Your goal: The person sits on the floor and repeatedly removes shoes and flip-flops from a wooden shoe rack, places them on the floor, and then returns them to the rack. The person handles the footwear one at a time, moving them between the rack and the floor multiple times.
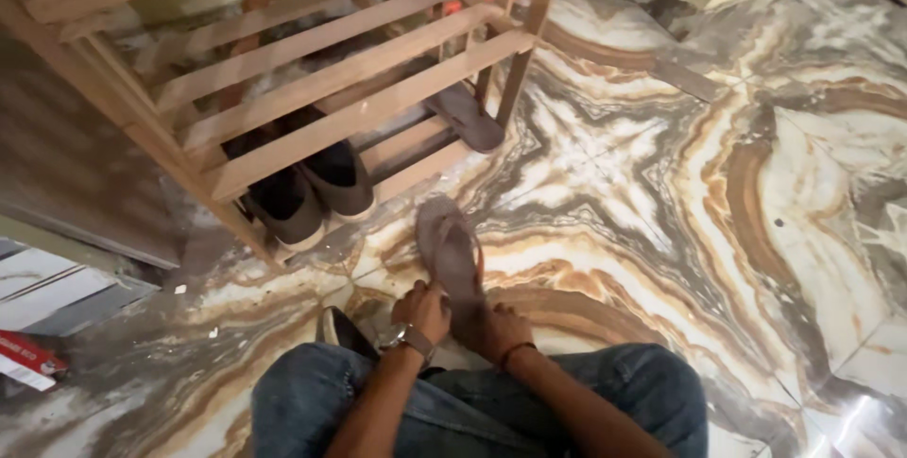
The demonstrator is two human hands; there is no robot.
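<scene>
Head view. Denim-clad knees [472, 406] fill the bottom edge. Left hand [423, 312] (watch on wrist) and right hand [496, 328] both close their fingers on the heel end of a grey-brown flip-flop [452, 252], toe pointing toward the wooden shoe rack [312, 89]. Flip-flop lies on the marble-patterned floor [709, 193], just short of the rack. On the lowest shelf: pair of dark slip-on shoes [312, 189] at left, matching flip-flop [465, 116] at right, partly under a slat. Dark shoe [342, 329] beside left knee.
</scene>
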